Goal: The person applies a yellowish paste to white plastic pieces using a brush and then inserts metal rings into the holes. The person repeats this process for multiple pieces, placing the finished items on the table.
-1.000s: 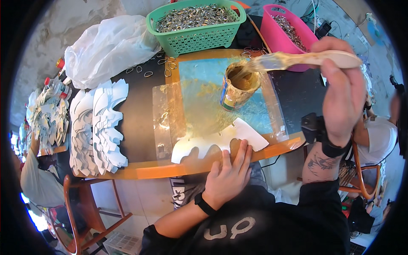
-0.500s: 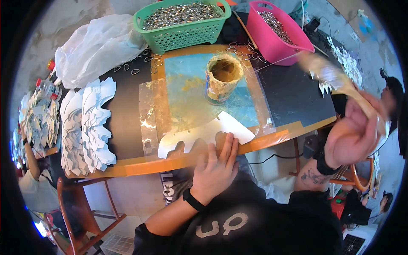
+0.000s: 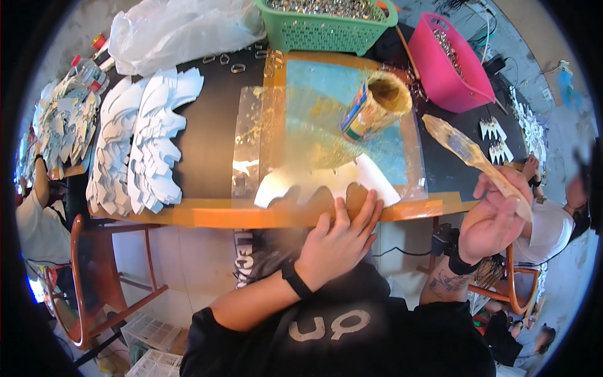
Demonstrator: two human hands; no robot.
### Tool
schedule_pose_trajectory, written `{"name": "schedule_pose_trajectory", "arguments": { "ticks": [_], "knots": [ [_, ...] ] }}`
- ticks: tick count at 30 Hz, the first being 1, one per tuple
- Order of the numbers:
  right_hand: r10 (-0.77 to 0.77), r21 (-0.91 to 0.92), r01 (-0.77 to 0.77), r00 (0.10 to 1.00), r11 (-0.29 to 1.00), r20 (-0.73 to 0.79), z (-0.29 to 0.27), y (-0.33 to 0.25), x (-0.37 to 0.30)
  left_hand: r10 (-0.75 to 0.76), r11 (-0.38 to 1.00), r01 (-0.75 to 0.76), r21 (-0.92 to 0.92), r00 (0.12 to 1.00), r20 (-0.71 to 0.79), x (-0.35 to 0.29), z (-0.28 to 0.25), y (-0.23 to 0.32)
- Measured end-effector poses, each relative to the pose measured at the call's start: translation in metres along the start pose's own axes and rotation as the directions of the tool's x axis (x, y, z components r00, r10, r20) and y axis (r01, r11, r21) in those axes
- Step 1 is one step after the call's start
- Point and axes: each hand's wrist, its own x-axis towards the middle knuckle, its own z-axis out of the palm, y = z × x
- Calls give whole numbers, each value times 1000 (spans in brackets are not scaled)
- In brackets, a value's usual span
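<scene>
Near the table's front edge lies a white cut piece (image 3: 301,182) with a scalloped lower edge. My left hand (image 3: 336,242) rests its fingertips on the piece's right part, fingers stretched out and holding nothing. Off to the right, my right hand (image 3: 496,213) is closed round the wooden handle of a glue brush (image 3: 455,141). The brush is caked in yellowish residue, raised in the air, its head pointing up and left. A can (image 3: 370,110) crusted with the same yellowish stuff stands on the blue sheet (image 3: 308,81), beyond the white piece.
Stacks of white cut pieces (image 3: 154,141) lie on the left. At the back are a plastic bag (image 3: 182,31), a green basket (image 3: 326,31) and a pink basket (image 3: 449,75) of metal rings. Toothed white pieces (image 3: 496,138) lie right. Another person (image 3: 549,229) sits at right.
The brush, blurred before, has come lower and nearer with my right hand and now shows sharply. My view has shifted, and my left hand stays on the white piece.
</scene>
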Motion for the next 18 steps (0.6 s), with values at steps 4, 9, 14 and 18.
{"name": "schedule_pose_trajectory", "arguments": {
  "ticks": [4,9,14,18],
  "knots": [
    [239,-78,-228,953,971,189,10,-16,-22,-6,1000,6,-3,1000,20,0,1,2],
    [338,-37,-340,907,940,252,38,-10,-37,-7,1000,7,19,1000,1,-2,5,4],
    [340,-325,-199,818,924,465,45,4,-39,11,998,-12,61,1000,24,-4,2,-1],
    [349,-377,-272,925,885,153,29,7,-29,-23,1000,23,13,1000,-14,-2,5,5]
  ]
}}
